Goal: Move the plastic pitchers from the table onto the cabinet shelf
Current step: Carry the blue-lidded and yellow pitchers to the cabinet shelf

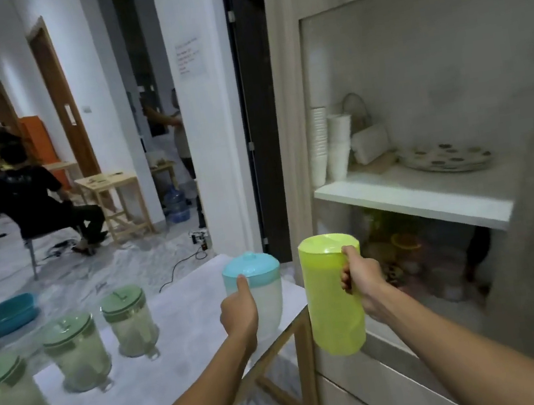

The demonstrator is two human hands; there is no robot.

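My right hand (362, 283) grips the handle of a lime-green plastic pitcher (334, 299), held in the air off the table's right edge, below and in front of the white cabinet shelf (414, 197). A clear pitcher with a blue lid (257, 273) stands at the table's far right corner, and my left hand (240, 312) is closed around its near side, thumb up against the lid. Three clear pitchers with green lids (76, 348) stand in a row on the left of the table (155, 392).
On the shelf stand stacked white cups (329, 144), a white box and patterned plates (446, 158) toward the back. A lower cabinet compartment holds dim items. Beyond the table, a person sits on a chair, and a blue basin (8, 313) lies on the floor.
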